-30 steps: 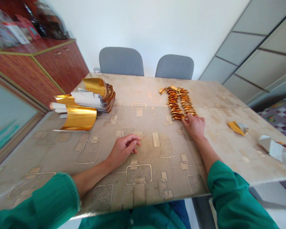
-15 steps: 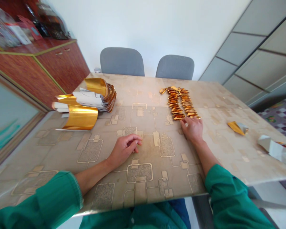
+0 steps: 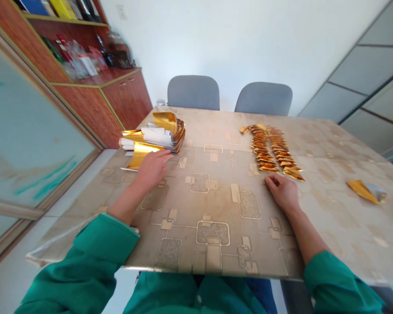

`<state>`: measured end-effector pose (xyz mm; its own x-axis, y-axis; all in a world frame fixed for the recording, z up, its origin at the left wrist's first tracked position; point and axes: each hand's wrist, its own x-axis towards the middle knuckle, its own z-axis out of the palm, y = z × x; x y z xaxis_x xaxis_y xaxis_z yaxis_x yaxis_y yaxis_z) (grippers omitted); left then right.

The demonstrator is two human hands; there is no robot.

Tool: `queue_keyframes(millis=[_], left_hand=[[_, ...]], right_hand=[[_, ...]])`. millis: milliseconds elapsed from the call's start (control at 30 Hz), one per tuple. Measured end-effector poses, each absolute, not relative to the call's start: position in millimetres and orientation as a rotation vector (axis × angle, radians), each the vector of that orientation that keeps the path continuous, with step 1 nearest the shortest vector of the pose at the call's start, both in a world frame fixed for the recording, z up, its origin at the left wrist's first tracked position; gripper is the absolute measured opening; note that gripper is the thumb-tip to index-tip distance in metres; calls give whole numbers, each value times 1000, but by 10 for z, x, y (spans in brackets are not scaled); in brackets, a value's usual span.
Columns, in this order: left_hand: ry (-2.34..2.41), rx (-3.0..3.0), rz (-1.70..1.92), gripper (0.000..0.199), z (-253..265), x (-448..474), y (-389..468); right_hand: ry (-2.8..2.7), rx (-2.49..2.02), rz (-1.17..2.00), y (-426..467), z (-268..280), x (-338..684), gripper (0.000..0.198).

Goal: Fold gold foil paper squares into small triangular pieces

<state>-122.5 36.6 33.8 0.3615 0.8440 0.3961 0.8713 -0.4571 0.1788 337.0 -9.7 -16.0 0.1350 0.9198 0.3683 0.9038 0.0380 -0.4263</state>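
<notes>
My left hand point(image 3: 153, 168) reaches over the near edge of a curled gold foil paper sheet point(image 3: 140, 153), its fingers stretched out with no grip visible. Behind that sheet lies a stack of gold-and-white papers point(image 3: 159, 135), bent and loosely fanned. On the right, my right hand point(image 3: 283, 190) rests on the table with curled fingers and nothing showing in them. Just beyond it, two rows of folded gold paper pieces point(image 3: 264, 150) lie overlapping, side by side. The nearest folded piece point(image 3: 294, 173) sits slightly askew at the right row's end.
A patterned cloth covers the table point(image 3: 212, 209). A loose gold-and-white paper point(image 3: 367, 191) lies at the right. Two grey chairs point(image 3: 193, 92) stand along the far side, before a white wall. A wooden cabinet point(image 3: 127, 93) holding bottles and bags is at the back left.
My left hand has moved left and forward from mid-table to the gold sheet. My right hand has drawn back from the rows' near end. The view has turned left.
</notes>
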Motion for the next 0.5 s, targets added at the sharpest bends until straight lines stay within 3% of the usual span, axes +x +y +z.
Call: queue_keyframes(millis=[100,333,433,500], left_hand=[[-1768,-2436,-651,46,349,-1561,408],[-1606,-2150,-1065,41,552,-1474,548],[-1622,-2230,-883,44,818,-1426,848],[-1729,-2287,-576,45,1003,-1449,1072]], right_hand=[[-1753,-1850,58,-80,-179,3374,36],[-1733,-1857,34,-83,-193,3349,38],[-1714,-1868,48,-87,-186,3339,38],[-1700,-1875,66,-85,-183,3337,38]])
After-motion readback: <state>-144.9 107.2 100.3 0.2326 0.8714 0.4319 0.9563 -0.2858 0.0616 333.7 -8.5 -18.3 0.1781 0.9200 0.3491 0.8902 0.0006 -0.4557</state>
